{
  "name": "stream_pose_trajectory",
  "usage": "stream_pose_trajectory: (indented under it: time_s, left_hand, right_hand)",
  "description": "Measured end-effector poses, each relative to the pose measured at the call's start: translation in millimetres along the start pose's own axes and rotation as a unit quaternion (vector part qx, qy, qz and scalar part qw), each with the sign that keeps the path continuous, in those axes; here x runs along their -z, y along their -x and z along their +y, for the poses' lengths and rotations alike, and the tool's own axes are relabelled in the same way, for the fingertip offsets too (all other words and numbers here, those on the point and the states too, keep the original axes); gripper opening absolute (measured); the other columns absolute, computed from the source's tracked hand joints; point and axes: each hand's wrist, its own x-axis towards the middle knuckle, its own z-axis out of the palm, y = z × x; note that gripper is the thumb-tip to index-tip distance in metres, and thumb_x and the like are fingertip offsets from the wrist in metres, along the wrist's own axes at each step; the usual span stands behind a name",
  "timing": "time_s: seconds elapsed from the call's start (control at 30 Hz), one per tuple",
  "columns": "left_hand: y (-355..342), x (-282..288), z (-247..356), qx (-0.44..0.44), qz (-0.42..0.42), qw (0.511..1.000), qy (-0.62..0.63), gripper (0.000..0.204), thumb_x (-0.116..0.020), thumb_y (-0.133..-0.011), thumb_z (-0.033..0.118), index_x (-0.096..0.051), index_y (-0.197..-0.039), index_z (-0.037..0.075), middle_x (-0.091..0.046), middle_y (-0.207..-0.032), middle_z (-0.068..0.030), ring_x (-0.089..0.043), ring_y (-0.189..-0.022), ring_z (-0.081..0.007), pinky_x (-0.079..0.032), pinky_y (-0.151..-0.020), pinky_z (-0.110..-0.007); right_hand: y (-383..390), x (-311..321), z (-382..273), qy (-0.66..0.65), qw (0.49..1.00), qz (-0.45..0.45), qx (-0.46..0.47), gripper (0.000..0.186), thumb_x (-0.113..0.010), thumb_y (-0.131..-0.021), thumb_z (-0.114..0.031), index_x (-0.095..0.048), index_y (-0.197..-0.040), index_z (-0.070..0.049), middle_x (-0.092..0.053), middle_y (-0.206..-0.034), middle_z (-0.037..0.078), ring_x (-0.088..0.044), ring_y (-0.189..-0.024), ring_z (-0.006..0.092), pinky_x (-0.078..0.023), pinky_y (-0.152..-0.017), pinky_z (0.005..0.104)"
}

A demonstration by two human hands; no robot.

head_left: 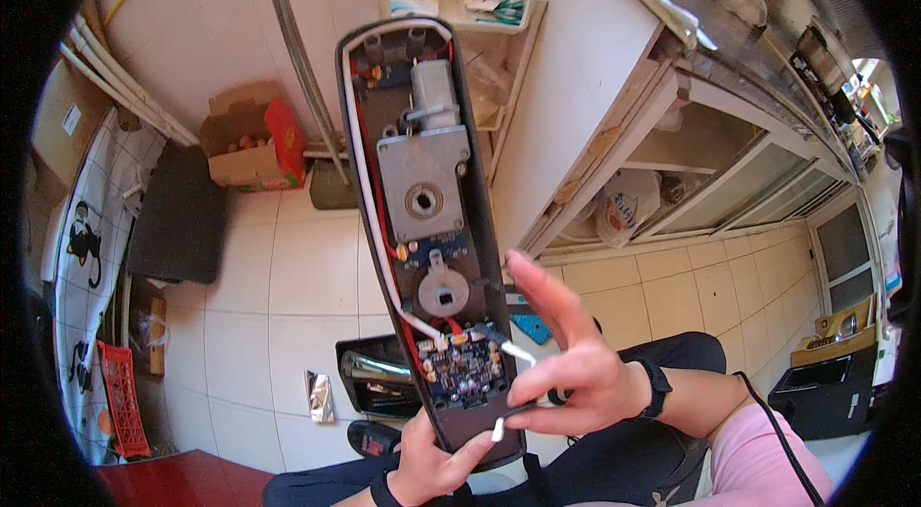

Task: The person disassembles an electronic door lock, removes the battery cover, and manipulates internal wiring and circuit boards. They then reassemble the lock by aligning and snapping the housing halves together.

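Note:
A long black housing [484, 291] stands tilted before me, its inside exposed. It holds a grey metal gearbox [422, 183] with a motor [435, 85], a round disc part [443, 296] and a dark circuit board [463, 365]. White and red wires run along its left wall. At the near end my left hand [429, 459] is closed around the housing, thumb on its edge. Beside the board, my right hand [576, 368] pinches a thin dark wire-like piece [521, 408] between thumb and finger, other fingers raised. A small white tip [499, 429] shows by my left thumb.
On the tiled floor stand a black open case [350, 377] with tools, a foil packet [319, 398], a cardboard box [251, 147] and a red crate [125, 401]. A white plastic rack [528, 13] and a counter with cabinet [710, 123] stand beyond.

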Motion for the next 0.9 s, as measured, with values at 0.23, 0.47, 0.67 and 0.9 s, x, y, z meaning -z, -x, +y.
stream_pose_trajectory:
  time_s: [0.23,0.47,0.67,0.9]
  left_hand:
    - [-0.8,4.1,1.6,-0.007,0.003,1.000,0.014,0.047,-0.077,-0.090,0.023,-0.059,-0.125,-0.002,-0.071,-0.113,-0.0143,-0.069,-0.100,-0.0222,-0.055,-0.089,-0.034]
    - [-2.4,-2.8,4.1,0.003,0.006,0.999,0.034,0.048,-0.077,-0.090,0.024,-0.058,-0.126,-0.002,-0.070,-0.113,-0.0144,-0.069,-0.100,-0.0219,-0.054,-0.088,-0.034]
    - [-4.4,-2.5,4.2,0.041,-0.023,0.998,0.035,0.058,-0.076,-0.091,0.023,-0.049,-0.135,-0.001,-0.065,-0.121,-0.0143,-0.065,-0.107,-0.0214,-0.053,-0.092,-0.034]
    - [-13.3,-0.2,0.9,0.116,-0.095,0.950,0.274,0.076,-0.075,-0.091,0.019,-0.030,-0.151,0.005,-0.052,-0.140,-0.0121,-0.055,-0.126,-0.0202,-0.045,-0.108,-0.038]
  right_hand:
    - [15.8,-21.3,-1.2,-0.337,0.915,-0.013,-0.221,0.013,-0.074,-0.089,-0.005,-0.066,-0.100,-0.005,-0.009,-0.167,0.023,-0.023,-0.153,0.0330,-0.028,-0.117,0.0415]
    - [32.3,-67.0,15.7,-0.204,0.956,0.152,-0.148,0.019,-0.071,-0.094,-0.016,-0.058,-0.103,-0.007,-0.044,-0.144,0.028,-0.036,-0.142,0.0342,-0.028,-0.114,0.0409]
    - [39.7,-76.6,30.4,-0.117,0.964,0.202,-0.124,0.026,-0.069,-0.098,-0.029,-0.054,-0.103,-0.008,-0.045,-0.142,0.029,-0.045,-0.133,0.0352,-0.031,-0.111,0.0442]
    - [35.8,-75.5,24.8,-0.139,0.963,0.208,-0.106,0.028,-0.068,-0.098,-0.031,-0.053,-0.103,-0.008,-0.044,-0.144,0.028,-0.043,-0.135,0.0342,-0.029,-0.113,0.0439]
